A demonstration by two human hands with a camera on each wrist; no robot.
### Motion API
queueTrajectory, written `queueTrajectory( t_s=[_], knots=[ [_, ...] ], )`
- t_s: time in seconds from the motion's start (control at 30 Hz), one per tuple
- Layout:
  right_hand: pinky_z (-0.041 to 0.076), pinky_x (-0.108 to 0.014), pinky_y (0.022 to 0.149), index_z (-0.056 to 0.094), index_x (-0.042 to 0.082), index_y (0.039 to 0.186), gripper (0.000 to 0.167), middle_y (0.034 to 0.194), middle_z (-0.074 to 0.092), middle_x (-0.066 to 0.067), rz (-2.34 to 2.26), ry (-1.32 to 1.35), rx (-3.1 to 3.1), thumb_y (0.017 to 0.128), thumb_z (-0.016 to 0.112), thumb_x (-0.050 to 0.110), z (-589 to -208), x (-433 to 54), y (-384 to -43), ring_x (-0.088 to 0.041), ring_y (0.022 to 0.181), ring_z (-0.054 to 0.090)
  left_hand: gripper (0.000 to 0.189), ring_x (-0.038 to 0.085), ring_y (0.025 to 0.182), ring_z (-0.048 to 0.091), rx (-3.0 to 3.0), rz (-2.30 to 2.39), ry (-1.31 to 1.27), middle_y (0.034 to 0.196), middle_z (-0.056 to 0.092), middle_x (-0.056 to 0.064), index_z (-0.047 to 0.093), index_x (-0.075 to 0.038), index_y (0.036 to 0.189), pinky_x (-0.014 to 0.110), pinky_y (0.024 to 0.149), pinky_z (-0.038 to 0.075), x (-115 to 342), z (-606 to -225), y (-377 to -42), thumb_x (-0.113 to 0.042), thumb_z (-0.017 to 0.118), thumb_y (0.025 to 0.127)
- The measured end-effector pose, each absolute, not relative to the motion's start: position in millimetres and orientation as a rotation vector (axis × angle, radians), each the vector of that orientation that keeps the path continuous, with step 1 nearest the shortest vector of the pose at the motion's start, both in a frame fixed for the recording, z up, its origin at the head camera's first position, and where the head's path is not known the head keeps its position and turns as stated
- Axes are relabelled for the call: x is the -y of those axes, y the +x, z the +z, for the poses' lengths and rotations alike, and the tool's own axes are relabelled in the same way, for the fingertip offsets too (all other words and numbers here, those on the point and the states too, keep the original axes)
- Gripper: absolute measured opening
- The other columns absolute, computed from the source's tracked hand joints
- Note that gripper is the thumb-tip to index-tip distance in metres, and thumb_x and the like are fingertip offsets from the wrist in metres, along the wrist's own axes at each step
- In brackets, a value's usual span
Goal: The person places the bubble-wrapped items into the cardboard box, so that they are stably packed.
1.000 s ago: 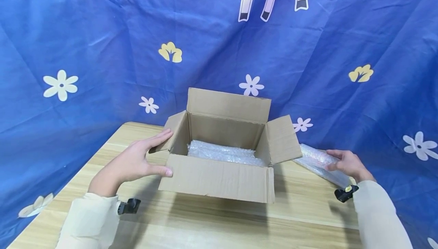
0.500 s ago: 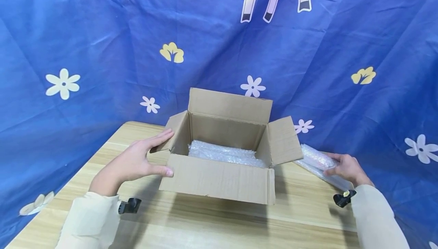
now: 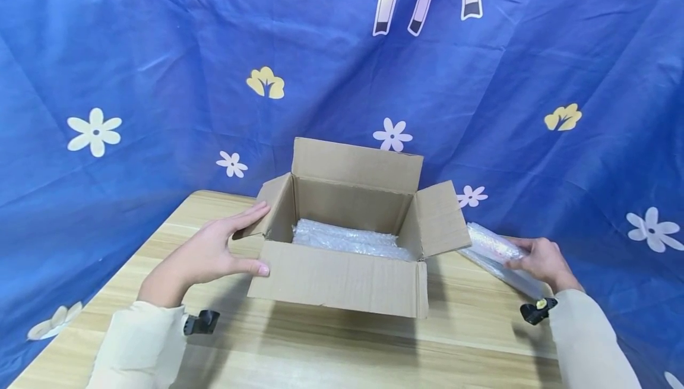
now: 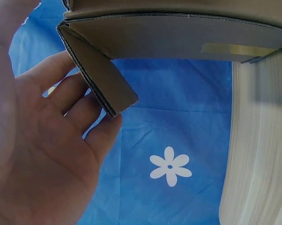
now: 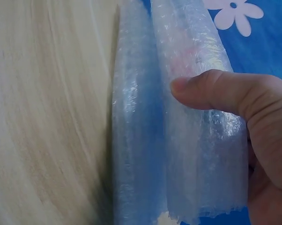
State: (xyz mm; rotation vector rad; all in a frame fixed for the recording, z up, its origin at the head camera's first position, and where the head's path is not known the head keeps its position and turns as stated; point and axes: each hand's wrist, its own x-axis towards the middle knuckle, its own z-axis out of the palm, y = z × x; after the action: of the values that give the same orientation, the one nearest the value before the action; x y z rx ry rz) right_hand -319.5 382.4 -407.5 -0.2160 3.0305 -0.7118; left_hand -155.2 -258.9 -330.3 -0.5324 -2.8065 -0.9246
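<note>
An open cardboard box [image 3: 342, 276] stands mid-table with its flaps spread. Bubble-wrapped packages [image 3: 347, 239] lie inside it. My left hand [image 3: 205, 252] is at the box's left, its fingers spread against the outside of the left flap and its thumb at the front flap. In the left wrist view the fingers touch the back of a flap [image 4: 101, 70]. To the right of the box, my right hand [image 3: 545, 261] grips a bubble-wrapped package [image 5: 192, 122] with the thumb on top; its other fingers are mostly hidden. A second bubble-wrapped package [image 5: 134, 126] lies beside and beneath it.
The wooden table [image 3: 331, 353] reaches back to a blue curtain [image 3: 176, 98] with printed flowers, directly behind the box. The box's right flap [image 3: 442, 218] sticks out close to the packages on the right.
My right hand has closed its thumb and fingers on the upper bubble-wrapped package, which has risen slightly off the one below. The left hand and the box have stayed in place.
</note>
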Motion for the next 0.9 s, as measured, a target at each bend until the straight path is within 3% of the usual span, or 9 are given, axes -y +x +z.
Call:
queueTrajectory(
  t_s=[0.47, 0.9],
  knots=[
    [0.045, -0.034, 0.073, 0.066, -0.001, 0.129, 0.076, 0.119, 0.065, -0.029, -0.779, -0.257, -3.066, 0.072, 0.089, 0.044, -372.3, -376.3, -306.0, -0.032, 0.099, 0.058, 0.11, 0.04, 0.142, 0.031, 2.817, -0.927, -0.531, 0.159, 0.031, 0.013, 0.035, -0.015, 0.157, 0.063, 0.109, 0.029, 258.6, -327.8, -155.3, -0.056, 0.087, 0.069],
    [0.047, -0.032, 0.061, 0.068, -0.001, 0.127, 0.072, 0.104, 0.072, -0.022, -0.728, -0.314, -3.131, 0.075, 0.087, 0.044, -323.7, -362.7, -285.0, -0.027, 0.083, 0.06, 0.11, 0.039, 0.142, 0.032, 2.808, -0.922, -0.535, 0.158, 0.033, 0.013, 0.037, -0.013, 0.156, 0.062, 0.109, 0.03, 258.0, -327.3, -153.7, -0.056, 0.087, 0.069]
  ],
)
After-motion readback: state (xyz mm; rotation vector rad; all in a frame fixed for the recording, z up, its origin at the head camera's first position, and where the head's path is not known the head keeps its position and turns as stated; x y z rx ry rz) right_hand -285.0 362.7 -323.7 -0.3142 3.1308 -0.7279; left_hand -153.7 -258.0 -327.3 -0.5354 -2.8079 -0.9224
